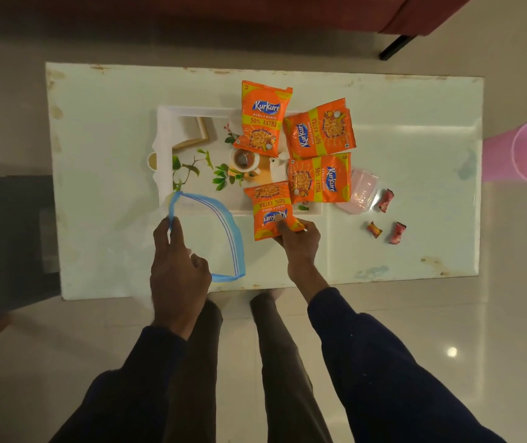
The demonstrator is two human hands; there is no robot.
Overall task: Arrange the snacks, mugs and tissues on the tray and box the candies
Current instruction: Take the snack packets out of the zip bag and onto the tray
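A white tray [164, 145] with a printed leaf and teacup picture lies on the pale table [96, 174]. Three orange snack packets rest on its right half: one at the back [263, 118], one to its right [319, 129], one below that [319, 179]. My right hand [299, 241] grips a fourth orange packet [270, 207] by its near edge, over the tray's front rim. My left hand [177, 266] pinches the blue zip rim of a clear plastic bag [211, 231], which hangs open. Right of the tray lie a pink candy box [359, 193] and three red candies [386, 199] [374, 229] [397, 232].
A pink cup or bin [524, 151] stands off the table's right end. A dark red sofa [422, 14] with a black leg is at the back right. My legs stand against the table's near edge. The floor is glossy tile.
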